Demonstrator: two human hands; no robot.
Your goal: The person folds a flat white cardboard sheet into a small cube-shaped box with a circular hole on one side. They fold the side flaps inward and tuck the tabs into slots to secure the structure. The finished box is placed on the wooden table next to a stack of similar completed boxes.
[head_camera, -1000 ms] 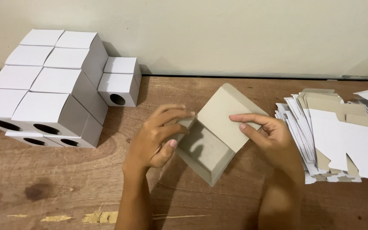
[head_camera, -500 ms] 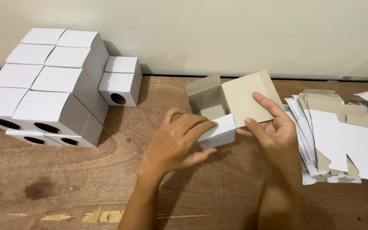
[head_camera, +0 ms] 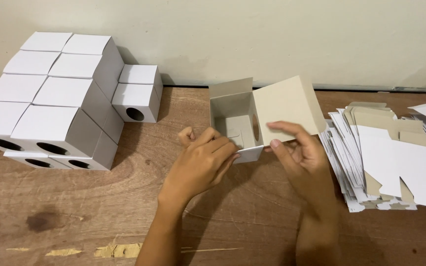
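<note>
The half-folded cardboard box [head_camera: 240, 120] sits open-topped near the middle of the wooden table [head_camera: 75, 216], its grey inside bare except for folded bottom flaps, one narrow flap upright at the back and a wide lid flap tilted out to the right. The left hand [head_camera: 203, 165] rests against the box's near left edge, fingers curled onto the white front wall. The right hand [head_camera: 299, 155] is just right of the box, thumb and fingers pinching the lower edge of the lid flap. Left of the box stands a stack of finished white boxes [head_camera: 50, 98], several with round holes in their fronts. Right of it lies a heap of flat cardboard blanks [head_camera: 395, 157]. Behind the box runs a pale wall [head_camera: 272, 39].
</note>
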